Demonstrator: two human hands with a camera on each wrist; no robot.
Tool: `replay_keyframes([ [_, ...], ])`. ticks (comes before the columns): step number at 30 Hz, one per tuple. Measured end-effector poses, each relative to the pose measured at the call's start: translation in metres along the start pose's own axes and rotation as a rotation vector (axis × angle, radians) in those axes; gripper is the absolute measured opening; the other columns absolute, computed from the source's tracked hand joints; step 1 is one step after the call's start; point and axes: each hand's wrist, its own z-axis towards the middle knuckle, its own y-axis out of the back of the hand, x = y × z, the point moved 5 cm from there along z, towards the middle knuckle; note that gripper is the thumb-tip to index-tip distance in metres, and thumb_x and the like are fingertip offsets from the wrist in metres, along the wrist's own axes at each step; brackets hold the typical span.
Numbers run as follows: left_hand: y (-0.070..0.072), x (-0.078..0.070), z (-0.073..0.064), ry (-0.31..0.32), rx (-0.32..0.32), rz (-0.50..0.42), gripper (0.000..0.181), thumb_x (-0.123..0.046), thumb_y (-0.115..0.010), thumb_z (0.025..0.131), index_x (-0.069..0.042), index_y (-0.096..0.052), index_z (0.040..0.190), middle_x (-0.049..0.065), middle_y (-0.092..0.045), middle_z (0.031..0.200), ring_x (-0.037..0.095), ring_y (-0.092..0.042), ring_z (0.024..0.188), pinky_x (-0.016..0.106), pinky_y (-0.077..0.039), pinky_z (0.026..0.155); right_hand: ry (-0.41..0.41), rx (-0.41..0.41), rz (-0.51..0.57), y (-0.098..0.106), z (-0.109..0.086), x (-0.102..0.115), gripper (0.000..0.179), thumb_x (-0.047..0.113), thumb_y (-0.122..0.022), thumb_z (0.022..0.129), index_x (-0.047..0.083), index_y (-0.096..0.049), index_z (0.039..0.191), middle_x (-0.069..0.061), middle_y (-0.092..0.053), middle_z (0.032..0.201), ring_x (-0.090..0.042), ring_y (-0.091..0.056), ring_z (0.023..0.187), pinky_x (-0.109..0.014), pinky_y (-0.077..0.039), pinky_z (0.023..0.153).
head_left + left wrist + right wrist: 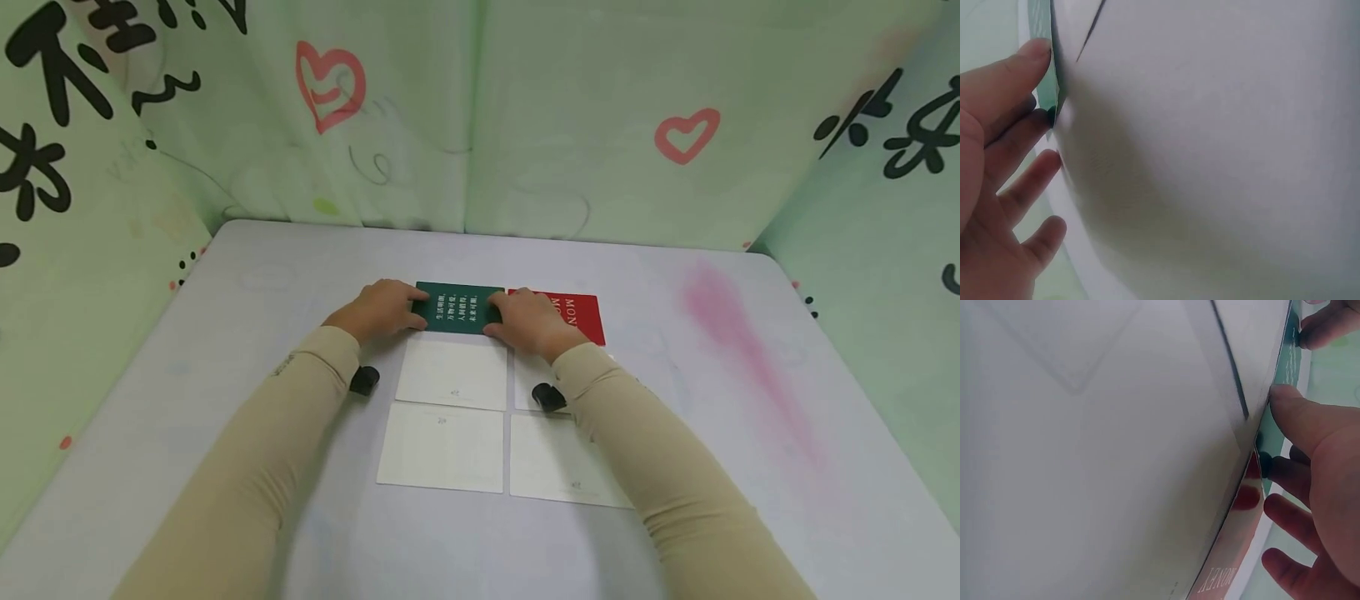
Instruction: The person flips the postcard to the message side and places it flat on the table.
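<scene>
A dark green card (458, 308) with white lines of writing lies at the far end of a group of cards. My left hand (380, 308) holds its left end, thumb at the near corner and forefinger at the far one. At the right end, my right hand (534, 322) grips the green card the same way, its other fingers spread over a red card (587, 317) with white lettering. In the left wrist view, the thumb (1035, 53) and forefinger meet the green card's edge (1044, 75). The right thumb (1285, 394) touches the green card in the right wrist view.
Several white cards lie in rows nearer me, among them a middle-left one (452, 372), a front-left one (441, 447) and a front-right one (562, 458). The white table (247, 275) has a pink smear at right. Green cloth walls (570, 108) enclose its back and sides.
</scene>
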Motion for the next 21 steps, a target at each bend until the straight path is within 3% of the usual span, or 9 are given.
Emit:
replay_keyframes([
  [3,0.0,0.002,0.0,0.007,0.014,-0.034,0.061,-0.03,-0.071,0.095,-0.011,-0.05,0.149,0.015,-0.046,0.151,0.034,-0.036,0.142,0.05,-0.028,0.114,0.007,0.01,0.022,0.0,0.001,-0.001,0.064,0.038,-0.069,0.095,0.011,-0.047,0.148,-0.015,-0.058,0.133,-0.033,-0.051,0.119,-0.047,-0.047,0.099],
  [9,-0.001,0.0,0.0,0.001,0.02,0.015,0.066,-0.036,-0.072,0.092,-0.011,-0.049,0.149,0.018,-0.046,0.15,0.036,-0.039,0.139,0.054,-0.031,0.11,0.007,0.042,0.065,0.001,0.002,-0.003,0.059,0.037,-0.064,0.098,0.012,-0.047,0.148,-0.013,-0.056,0.136,-0.032,-0.05,0.122,-0.048,-0.045,0.101],
  [16,0.0,-0.002,-0.008,-0.027,-0.004,0.004,0.056,-0.035,-0.062,0.097,-0.008,-0.054,0.145,0.019,-0.051,0.146,0.035,-0.042,0.137,0.051,-0.032,0.111,-0.013,0.078,0.099,0.001,0.002,-0.001,0.068,0.04,-0.068,0.094,0.011,-0.043,0.15,-0.015,-0.054,0.138,-0.033,-0.049,0.123,-0.048,-0.048,0.099],
  [21,0.001,-0.012,-0.012,-0.09,-0.029,0.04,0.05,-0.025,-0.051,0.099,-0.007,-0.05,0.145,0.018,-0.058,0.138,0.033,-0.055,0.12,0.05,-0.038,0.103,-0.018,0.011,0.108,0.003,0.001,-0.001,0.06,0.027,-0.068,0.093,0.008,-0.048,0.145,-0.015,-0.057,0.134,-0.033,-0.052,0.119,-0.048,-0.049,0.097],
])
